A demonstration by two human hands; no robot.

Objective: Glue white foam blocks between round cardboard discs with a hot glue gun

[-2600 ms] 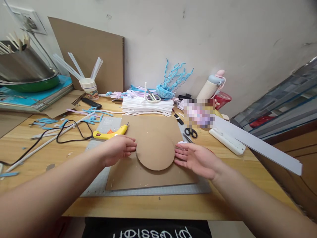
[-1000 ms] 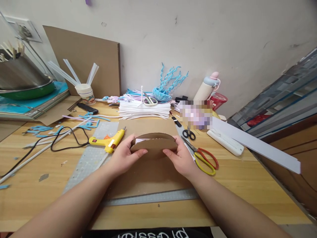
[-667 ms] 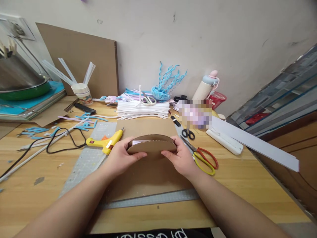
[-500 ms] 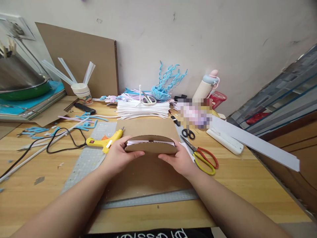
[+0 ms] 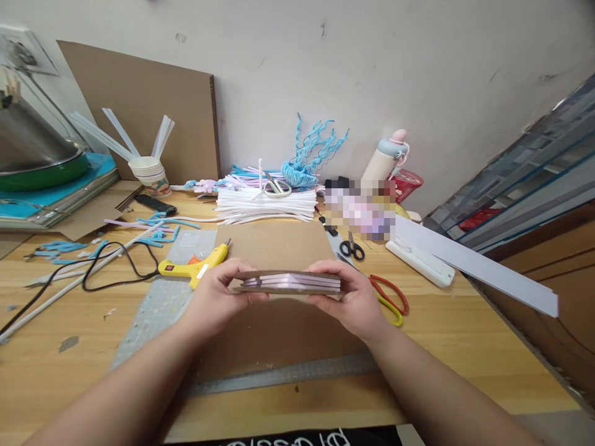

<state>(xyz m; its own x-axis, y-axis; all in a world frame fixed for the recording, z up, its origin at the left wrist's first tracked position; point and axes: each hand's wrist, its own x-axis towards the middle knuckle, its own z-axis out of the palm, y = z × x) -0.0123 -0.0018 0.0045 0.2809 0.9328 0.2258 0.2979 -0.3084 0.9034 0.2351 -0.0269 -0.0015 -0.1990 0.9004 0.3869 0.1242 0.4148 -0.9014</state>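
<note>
Between my two hands is a flat cardboard piece (image 5: 297, 282), seen nearly edge-on, with pale lilac and white layers sandwiched between two brown cardboard sheets. My left hand (image 5: 218, 296) grips its left end, thumb below and fingers on top. The right end is pinched in the same way by my right hand (image 5: 356, 300). Below the piece lies a brown cardboard sheet (image 5: 279, 337) on a grey cutting mat (image 5: 149, 322). A yellow glue gun (image 5: 198, 266) rests just beyond my left hand. Red-and-yellow-handled scissors (image 5: 390, 297) are partly hidden behind my right hand.
White pipe cleaners (image 5: 267, 205) are piled at the back, with small scissors (image 5: 277, 186) on top. Black-handled scissors (image 5: 352, 249) and a white power strip (image 5: 421, 263) lie to the right. A black cord (image 5: 116, 286), paper cups (image 5: 149, 173) and blue scraps (image 5: 65, 246) are on the left.
The cardboard piece has been turned from showing its curved outline to nearly edge-on, exposing more of its pale layers. My right hand has shifted right and covers more of the red-and-yellow-handled scissors.
</note>
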